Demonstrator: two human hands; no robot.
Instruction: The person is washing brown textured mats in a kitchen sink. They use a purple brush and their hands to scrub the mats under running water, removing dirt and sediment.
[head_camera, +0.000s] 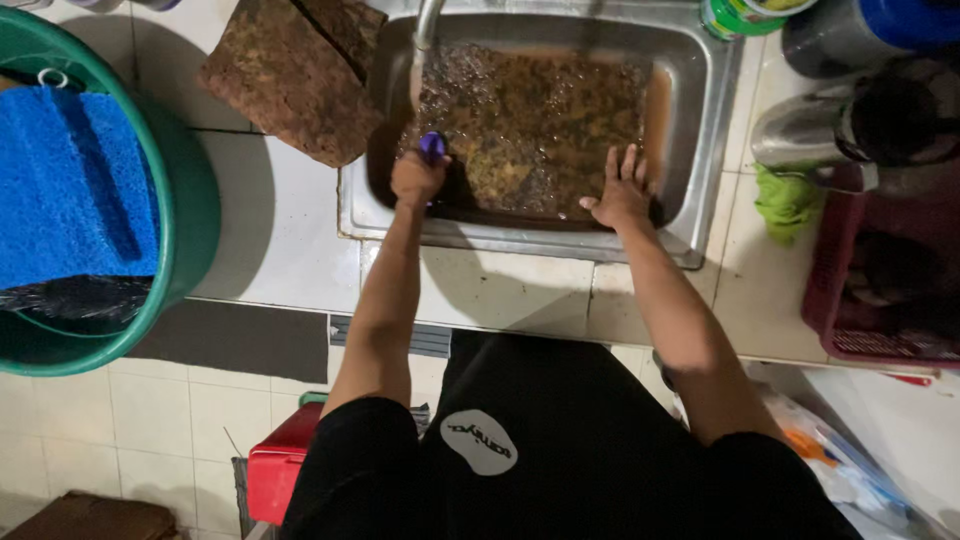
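Observation:
A steel sink (712, 130) holds a brown, dirt-soaked mat (540, 120) lying in murky water. A tap (428, 25) pours a stream down onto its left side. My left hand (417, 178) is closed around a purple-handled tool (432, 148), likely a brush, held under the stream at the mat's near left edge. My right hand (622, 190) lies flat with fingers spread on the mat's near right corner. A second brown mat (295, 75) rests on the white tiled counter, left of the sink.
A green tub (190, 210) with a blue mat (70, 185) stands at the left. Metal pots (850, 120), a green cloth (785, 200) and a dark red crate (880, 280) crowd the right. A red box (280, 460) sits on the floor.

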